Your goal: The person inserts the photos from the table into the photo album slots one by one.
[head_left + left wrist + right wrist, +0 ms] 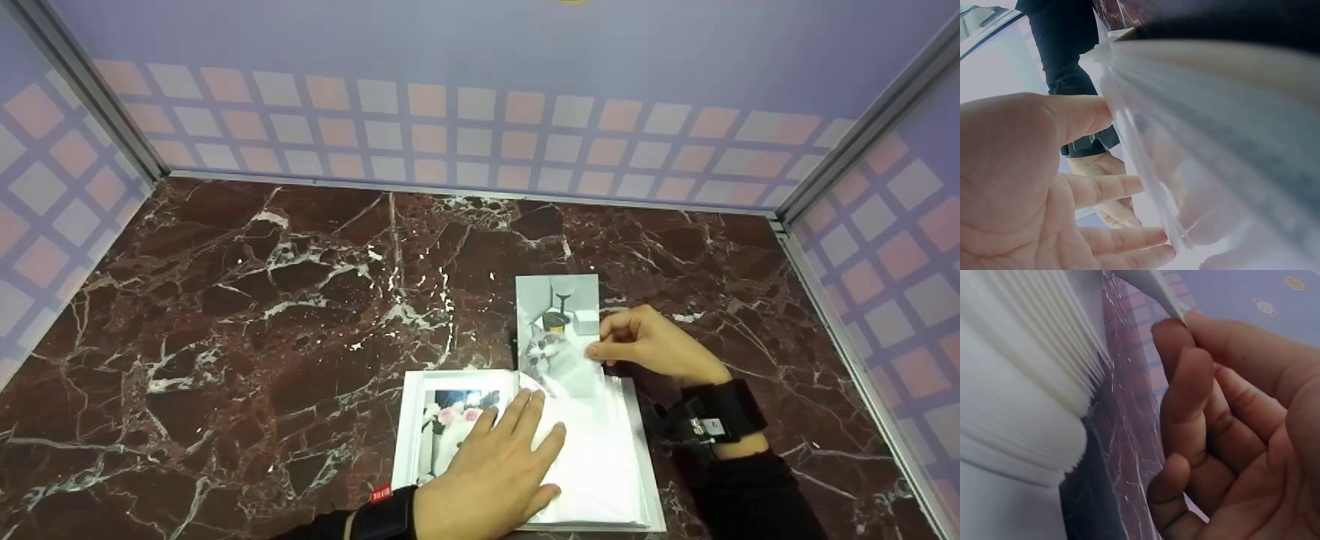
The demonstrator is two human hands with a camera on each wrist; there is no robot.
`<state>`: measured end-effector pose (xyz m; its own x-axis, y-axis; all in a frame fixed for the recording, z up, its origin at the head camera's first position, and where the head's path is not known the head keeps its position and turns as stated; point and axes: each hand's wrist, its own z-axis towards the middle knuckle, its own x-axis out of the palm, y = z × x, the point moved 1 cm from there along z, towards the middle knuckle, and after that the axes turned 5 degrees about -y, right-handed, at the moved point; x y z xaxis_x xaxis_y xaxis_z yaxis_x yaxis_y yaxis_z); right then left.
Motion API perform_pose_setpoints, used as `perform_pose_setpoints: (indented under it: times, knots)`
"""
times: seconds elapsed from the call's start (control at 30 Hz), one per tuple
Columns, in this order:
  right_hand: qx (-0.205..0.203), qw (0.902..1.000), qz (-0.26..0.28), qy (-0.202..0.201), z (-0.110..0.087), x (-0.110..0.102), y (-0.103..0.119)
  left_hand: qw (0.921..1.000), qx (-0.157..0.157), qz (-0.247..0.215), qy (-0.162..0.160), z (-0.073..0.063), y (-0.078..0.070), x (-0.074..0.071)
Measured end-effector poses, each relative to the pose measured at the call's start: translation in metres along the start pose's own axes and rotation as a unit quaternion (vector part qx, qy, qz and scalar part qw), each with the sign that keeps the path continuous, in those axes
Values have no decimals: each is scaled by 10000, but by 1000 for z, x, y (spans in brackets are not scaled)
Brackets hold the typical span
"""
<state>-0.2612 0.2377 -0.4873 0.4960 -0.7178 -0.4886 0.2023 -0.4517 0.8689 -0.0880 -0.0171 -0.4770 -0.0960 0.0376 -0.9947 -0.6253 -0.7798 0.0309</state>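
Observation:
An open photo album [592, 472] with clear sleeves lies at the front of the table. My left hand [491, 465] rests on it near the spine, fingers spread and straight; in the left wrist view its fingertips touch a clear sleeve [1134, 135]. A photo of a cat [559, 330] stands out past the album's top edge, its lower end over the right-hand page. Its right edge is pinched between thumb and forefinger of my right hand [652, 345]. Whether the photo's lower end is inside the sleeve I cannot tell. A picture with pink flowers [454, 412] shows on the left page.
The album lies on a dark red marbled table [262, 315] with white veins. Purple panels with pink and white squares [465, 127] enclose the back and both sides. In the right wrist view, the album's thick stack of pages [1033, 343] stands beside the right hand.

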Motion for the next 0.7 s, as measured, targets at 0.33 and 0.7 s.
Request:
perform_pose_setpoints:
  times: [0.33,0.7]
  knots:
    - [74,9930,645,-982,8,10,0,9999,62,69,51,0,1,0]
    - [-334,9926,727,-918,9,12,-1,9999,104,72,-75,-1,0,0]
